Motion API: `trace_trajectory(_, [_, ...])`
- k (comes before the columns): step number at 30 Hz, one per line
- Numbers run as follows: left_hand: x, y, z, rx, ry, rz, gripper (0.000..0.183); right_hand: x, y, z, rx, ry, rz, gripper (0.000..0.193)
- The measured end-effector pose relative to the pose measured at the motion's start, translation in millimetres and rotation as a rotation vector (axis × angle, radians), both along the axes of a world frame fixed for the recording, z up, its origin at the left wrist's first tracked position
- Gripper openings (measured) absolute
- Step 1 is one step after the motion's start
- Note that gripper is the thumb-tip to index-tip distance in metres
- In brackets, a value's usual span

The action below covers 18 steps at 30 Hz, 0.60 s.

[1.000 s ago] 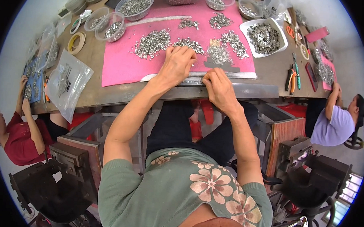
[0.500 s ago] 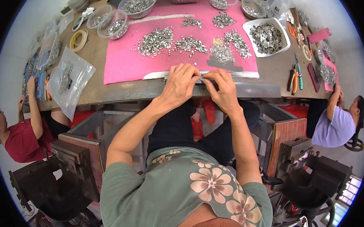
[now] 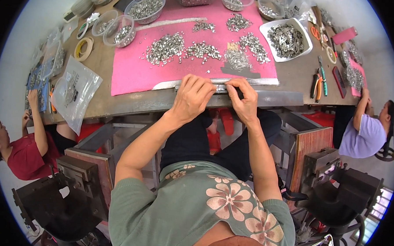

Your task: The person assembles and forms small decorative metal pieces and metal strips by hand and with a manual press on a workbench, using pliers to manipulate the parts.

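Just at the near edge of the desk (image 3: 104, 59), my two hands work close to each other, with a small gap. On my left hand (image 3: 191, 97) the fingers are bent and drawn near the thumb; on my right hand (image 3: 243, 102) the thumb and forefinger curve toward each other. Between them shows a small silvery metal piece (image 3: 220, 88), by the grey metal bar (image 3: 279, 98) along the edge; I cannot tell if my fingers pinch it. Beyond lies the pink mat (image 3: 128, 74), with several heaps of silvery pieces (image 3: 166, 49) and, toward the right, thin pins (image 3: 237, 61). Farther, a white dish (image 3: 277, 59) overlaps its right side, and one round clear tub (image 3: 145, 21) stands at the far left.
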State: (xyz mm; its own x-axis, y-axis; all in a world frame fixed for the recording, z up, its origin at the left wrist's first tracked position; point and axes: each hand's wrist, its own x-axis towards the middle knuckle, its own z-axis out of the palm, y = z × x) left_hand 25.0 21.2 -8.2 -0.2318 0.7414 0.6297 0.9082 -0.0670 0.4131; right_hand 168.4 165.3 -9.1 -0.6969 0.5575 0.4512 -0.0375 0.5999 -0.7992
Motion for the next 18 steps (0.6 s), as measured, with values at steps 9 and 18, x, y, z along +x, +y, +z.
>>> trace_trajectory(9, [-4.8,-7.3,13.5,-0.085,-0.013,0.074,0.013,-2.6,33.1,12.2,0.336,-0.050,-0.017,0.015])
trace_trajectory(18, [-42.9,31.8,6.6,-0.223,0.107,0.157,0.012,-29.0,73.8,7.5,0.584,-0.212,0.122,0.016])
